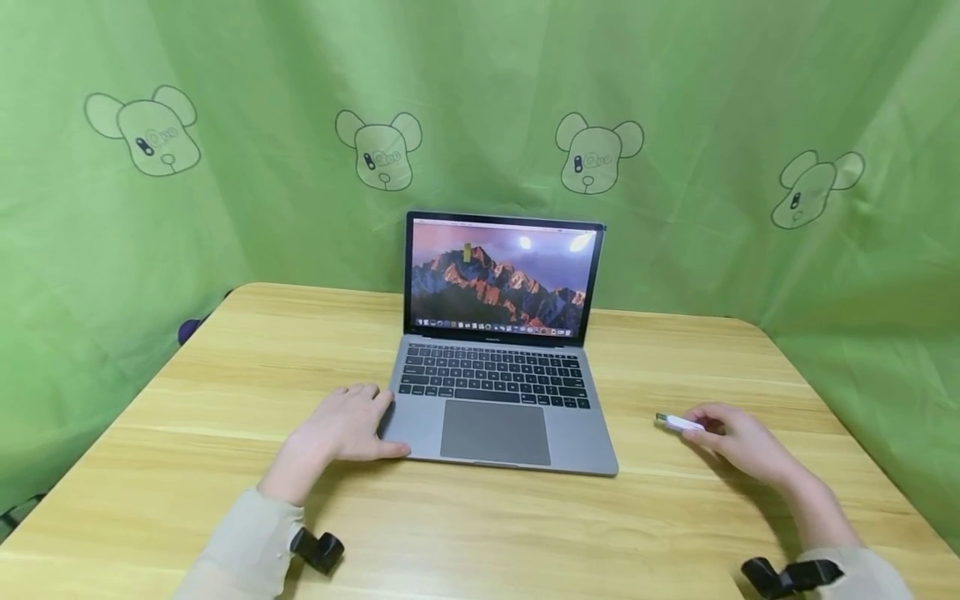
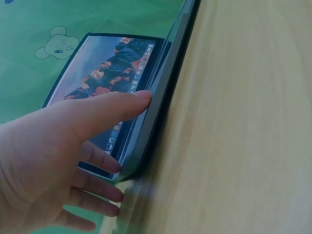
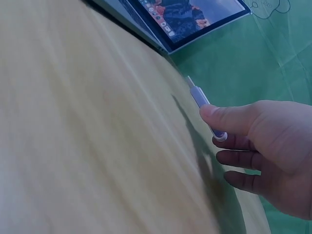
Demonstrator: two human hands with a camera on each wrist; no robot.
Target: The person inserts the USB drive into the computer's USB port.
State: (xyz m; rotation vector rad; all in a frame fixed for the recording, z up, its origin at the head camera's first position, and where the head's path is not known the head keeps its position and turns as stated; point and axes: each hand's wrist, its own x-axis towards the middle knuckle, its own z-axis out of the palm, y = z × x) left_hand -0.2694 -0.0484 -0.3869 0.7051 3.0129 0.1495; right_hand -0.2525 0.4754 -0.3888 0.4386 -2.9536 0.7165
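An open silver laptop [image 1: 495,433] stands on the wooden table, its lit screen [image 1: 502,275] showing a mountain picture. My left hand [image 1: 352,425] rests at its front left corner. In the left wrist view the thumb [image 2: 141,97] lies on the front edge, while the other fingers [image 2: 100,200] stretch out loosely by the side. To the right of the laptop, my right hand [image 1: 742,446] pinches a white USB flash drive [image 1: 681,423] between thumb and fingers. Its metal plug [image 3: 190,81] points away from the hand, toward the laptop's side, in the right wrist view.
The wooden table [image 1: 465,533] has rounded far corners. Behind it and along both sides hangs a green curtain [image 1: 495,67] with bear-head drawings. A small purple thing [image 1: 189,331] shows past the table's left edge. Each sleeve carries a black wrist device [image 1: 318,550].
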